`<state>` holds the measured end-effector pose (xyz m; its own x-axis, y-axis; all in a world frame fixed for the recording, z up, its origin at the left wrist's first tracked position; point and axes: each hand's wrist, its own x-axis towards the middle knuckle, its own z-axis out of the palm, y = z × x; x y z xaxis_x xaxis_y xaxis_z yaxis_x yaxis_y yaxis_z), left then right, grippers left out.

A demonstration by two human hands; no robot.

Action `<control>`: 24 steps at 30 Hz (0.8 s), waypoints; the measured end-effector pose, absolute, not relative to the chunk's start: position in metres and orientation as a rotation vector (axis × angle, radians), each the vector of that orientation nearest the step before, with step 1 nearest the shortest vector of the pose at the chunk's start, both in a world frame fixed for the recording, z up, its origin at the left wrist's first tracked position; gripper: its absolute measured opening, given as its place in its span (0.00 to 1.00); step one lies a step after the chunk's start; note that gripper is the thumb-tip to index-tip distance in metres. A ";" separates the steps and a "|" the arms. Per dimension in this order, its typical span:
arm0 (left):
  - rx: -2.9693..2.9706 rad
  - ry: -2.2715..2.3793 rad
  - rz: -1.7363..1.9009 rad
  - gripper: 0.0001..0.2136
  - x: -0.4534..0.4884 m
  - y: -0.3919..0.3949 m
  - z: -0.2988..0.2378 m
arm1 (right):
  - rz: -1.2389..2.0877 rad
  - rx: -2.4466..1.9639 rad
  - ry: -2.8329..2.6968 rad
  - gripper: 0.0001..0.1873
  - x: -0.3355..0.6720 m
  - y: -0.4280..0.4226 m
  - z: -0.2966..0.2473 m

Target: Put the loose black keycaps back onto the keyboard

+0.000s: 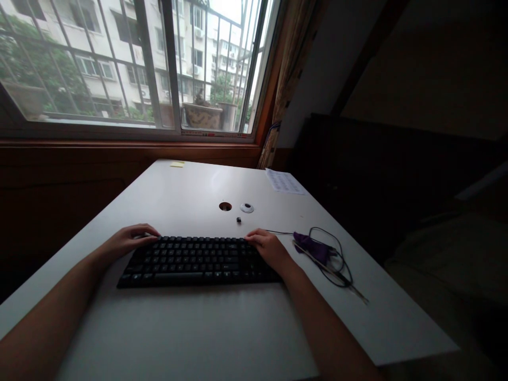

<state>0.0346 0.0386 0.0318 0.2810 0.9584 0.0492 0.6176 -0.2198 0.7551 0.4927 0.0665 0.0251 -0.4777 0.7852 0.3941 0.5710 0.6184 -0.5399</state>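
A black keyboard lies on the white table, its long side facing me. At its far left corner is my left hand, with the fingers closed over the back edge. My right hand holds the far edge toward the right end, and its wrist covers part of the number keys. Just behind the keyboard sits a small dark piece, too small to name. A black cable runs off to the right from near my right hand.
Right of the keyboard, a purple cloth lies with thin sticks and looped cable. Farther back are a round hole, a white ring-shaped cover, a printed sheet and yellow notes. A barred window stands beyond.
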 end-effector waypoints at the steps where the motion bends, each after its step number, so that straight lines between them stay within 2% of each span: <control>1: 1.936 1.412 0.703 0.18 0.035 0.038 0.032 | 0.436 -1.056 -2.233 0.14 0.493 0.066 0.026; 18: 1.916 1.397 0.712 0.22 0.040 0.034 0.040 | 0.430 -1.060 -2.154 0.17 0.494 0.060 0.026; 24: 1.909 1.408 0.732 0.21 0.039 0.034 0.039 | 0.364 -1.296 -2.035 0.20 0.492 0.067 0.020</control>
